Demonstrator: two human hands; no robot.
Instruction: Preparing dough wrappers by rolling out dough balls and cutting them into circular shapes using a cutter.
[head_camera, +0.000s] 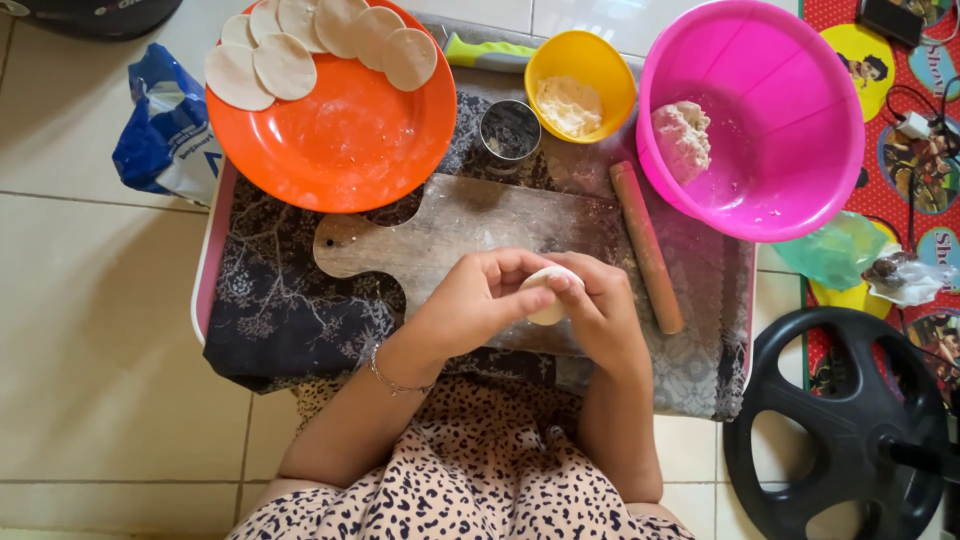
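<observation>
Both my hands meet over the wooden board (470, 230), pinching a small ball of pale dough (549, 299) between them. My left hand (478, 300) curls over it from the left, my right hand (598, 308) cups it from the right. A wooden rolling pin (647, 246) lies on the board's right end, close to my right hand. An orange plate (340, 140) at the back left carries several flat round dough discs (285, 65). The pink basin (750, 120) at the back right holds a lump of dough (682, 135).
A yellow bowl (580, 85) of flour and a round metal cutter (509, 129) stand behind the board. A dark patterned cloth (280, 310) covers the low table. A blue bag (165, 125) lies left on the tiled floor, a black weight plate (840, 430) right.
</observation>
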